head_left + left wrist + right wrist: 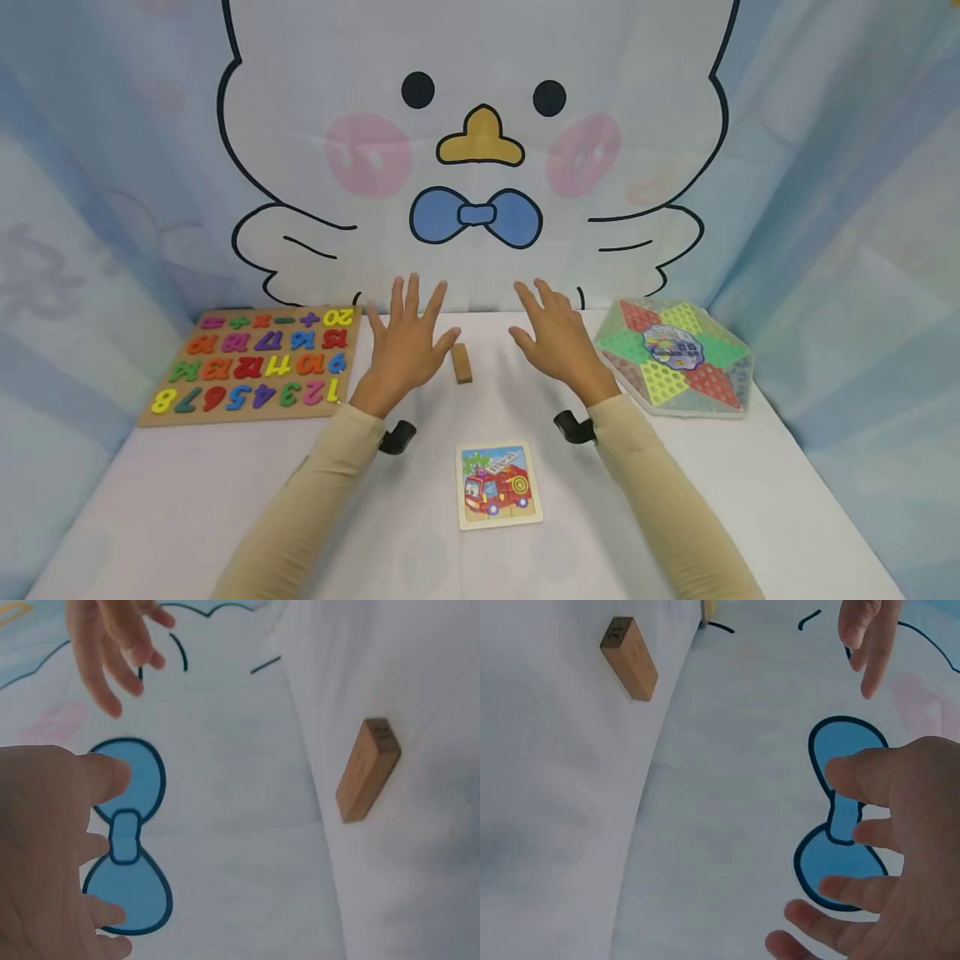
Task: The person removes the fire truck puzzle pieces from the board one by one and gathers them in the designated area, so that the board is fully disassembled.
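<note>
My left hand (408,350) hovers over the back of the table with its fingers spread, holding nothing. Opposite it, my right hand (558,346) is also raised, fingers extended and nothing in its grasp. A small wooden block (461,363) lies on the white table between the two hands, nearer the left one. In the left wrist view the block (368,770) shows dark marks on its end face; the right wrist view shows the same block (629,658). Closer to me, a square picture puzzle (498,486) of a red fire engine lies flat between the forearms.
A wooden number board (247,419) with colourful digits lies at the left, close beside the left hand. At the right is a hexagonal Chinese checkers board (675,358). Behind the table (465,567) hangs a curtain (480,275) printed with a cartoon chick.
</note>
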`<state>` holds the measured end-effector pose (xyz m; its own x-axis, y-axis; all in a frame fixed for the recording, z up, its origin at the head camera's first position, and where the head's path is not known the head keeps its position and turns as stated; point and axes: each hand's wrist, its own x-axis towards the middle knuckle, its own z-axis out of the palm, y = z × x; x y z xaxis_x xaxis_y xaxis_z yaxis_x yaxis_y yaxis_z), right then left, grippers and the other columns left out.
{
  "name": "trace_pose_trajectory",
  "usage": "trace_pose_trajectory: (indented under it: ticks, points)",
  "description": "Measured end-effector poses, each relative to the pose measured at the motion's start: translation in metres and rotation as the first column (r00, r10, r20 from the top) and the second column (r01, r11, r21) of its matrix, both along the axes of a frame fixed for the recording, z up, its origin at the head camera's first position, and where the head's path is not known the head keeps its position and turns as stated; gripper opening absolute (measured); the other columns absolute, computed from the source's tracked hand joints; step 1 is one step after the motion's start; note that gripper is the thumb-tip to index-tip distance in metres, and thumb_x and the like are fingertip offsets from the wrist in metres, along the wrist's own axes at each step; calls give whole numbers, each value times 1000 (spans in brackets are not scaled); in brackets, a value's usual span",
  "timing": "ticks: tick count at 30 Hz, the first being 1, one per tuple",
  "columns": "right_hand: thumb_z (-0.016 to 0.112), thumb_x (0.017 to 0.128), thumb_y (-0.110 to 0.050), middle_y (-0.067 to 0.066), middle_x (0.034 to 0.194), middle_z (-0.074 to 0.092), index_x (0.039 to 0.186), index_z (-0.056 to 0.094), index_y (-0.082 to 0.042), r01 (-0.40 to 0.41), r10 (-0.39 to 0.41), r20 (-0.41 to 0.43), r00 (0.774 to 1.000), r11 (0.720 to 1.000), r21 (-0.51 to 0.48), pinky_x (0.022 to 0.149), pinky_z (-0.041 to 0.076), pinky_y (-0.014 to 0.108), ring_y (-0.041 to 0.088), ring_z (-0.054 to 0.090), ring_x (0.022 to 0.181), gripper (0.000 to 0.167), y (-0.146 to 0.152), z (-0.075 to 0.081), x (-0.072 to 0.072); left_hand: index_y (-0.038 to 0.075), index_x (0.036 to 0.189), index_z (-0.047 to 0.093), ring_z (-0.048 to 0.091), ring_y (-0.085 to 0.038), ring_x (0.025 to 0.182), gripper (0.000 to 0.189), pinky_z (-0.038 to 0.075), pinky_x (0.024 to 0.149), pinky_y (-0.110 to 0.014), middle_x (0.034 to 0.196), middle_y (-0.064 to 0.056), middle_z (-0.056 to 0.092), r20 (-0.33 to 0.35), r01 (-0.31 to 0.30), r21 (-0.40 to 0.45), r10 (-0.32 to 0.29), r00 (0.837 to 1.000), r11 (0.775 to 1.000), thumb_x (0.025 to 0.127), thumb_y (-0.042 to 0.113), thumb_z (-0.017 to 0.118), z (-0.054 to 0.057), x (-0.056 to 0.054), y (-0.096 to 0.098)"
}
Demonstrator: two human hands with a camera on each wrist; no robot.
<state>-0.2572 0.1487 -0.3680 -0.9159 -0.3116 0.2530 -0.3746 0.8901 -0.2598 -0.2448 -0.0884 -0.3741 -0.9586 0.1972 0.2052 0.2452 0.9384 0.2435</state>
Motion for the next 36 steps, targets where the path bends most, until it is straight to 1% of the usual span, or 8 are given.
trace_pose_trajectory:
  ticks: [4, 7, 10, 12, 20, 24, 26, 36]
  points:
    - [66, 100, -23, 23, 153, 45, 156, 38, -6, -99, 100, 12, 995, 993, -60, 105, 45, 58, 43, 50, 133, 65, -2, -8, 19, 20, 163, 27, 2, -43, 155, 73, 7, 114, -77, 168, -24, 11, -23, 75, 55, -74, 997, 996, 102, 41, 61, -11, 24, 1]
    - [68, 99, -21, 20, 147, 52, 153, 43, -4, -175, 179, 42, 983, 981, -89, 90, 56, 46, 33, 64, 113, 62, -3, -18, 32, 18, 161, 34, 10, -45, 154, 72, 15, 113, -77, 166, -26, 18, -33, 131, 41, -130, 991, 991, 100, 39, 66, -22, 42, 1]
    - [70, 98, -19, 17, 140, 58, 149, 49, -4, -237, 245, 84, 966, 967, -94, 73, 55, 36, 21, 65, 87, 56, -4, -29, 45, 18, 158, 41, 20, -46, 152, 70, 24, 111, -75, 163, -27, 27, -18, 208, 27, -207, 978, 978, 98, 39, 69, -33, 60, -1]
    - [71, 97, -17, 16, 136, 60, 146, 53, -4, -269, 281, 128, 951, 958, -99, 72, 54, 34, 18, 62, 82, 53, -4, -36, 52, 18, 156, 44, 25, -46, 150, 68, 29, 111, -72, 161, -27, 31, 28, 267, 29, -268, 963, 963, 97, 38, 71, -40, 73, -5]
    - [72, 95, -12, 13, 131, 62, 140, 58, -6, -346, 366, 328, 871, 930, -122, 90, 55, 44, 21, 64, 97, 48, -12, -59, 68, 26, 152, 51, 26, -42, 151, 70, 29, 114, -68, 162, -22, 31, 334, 400, 47, -392, 857, 915, 90, 44, 77, -63, 110, -16]
    - [72, 93, -10, 10, 126, 62, 135, 62, -8, -376, 403, 378, 833, 915, -147, 94, 54, 45, 22, 62, 101, 43, -18, -65, 74, 32, 151, 52, 23, -42, 152, 73, 27, 113, -70, 163, -23, 29, 437, 443, 40, -414, 798, 896, 86, 51, 79, -65, 122, -15]
    - [72, 93, -10, 9, 125, 62, 135, 63, -8, -388, 418, 393, 819, 908, -156, 95, 54, 45, 22, 63, 102, 43, -21, -67, 77, 35, 151, 51, 23, -42, 152, 74, 27, 113, -70, 164, -23, 28, 464, 462, 13, -414, 783, 887, 85, 53, 79, -66, 127, -13]
    - [73, 95, -17, 4, 124, 62, 134, 65, -12, -426, 429, 423, 798, 898, -106, 99, 53, 43, 18, 62, 106, 40, -29, -78, 78, 38, 149, 53, 23, -39, 153, 64, 27, 113, -70, 165, -21, 26, 464, 456, -18, -396, 792, 890, 90, 50, 73, -73, 133, -4]
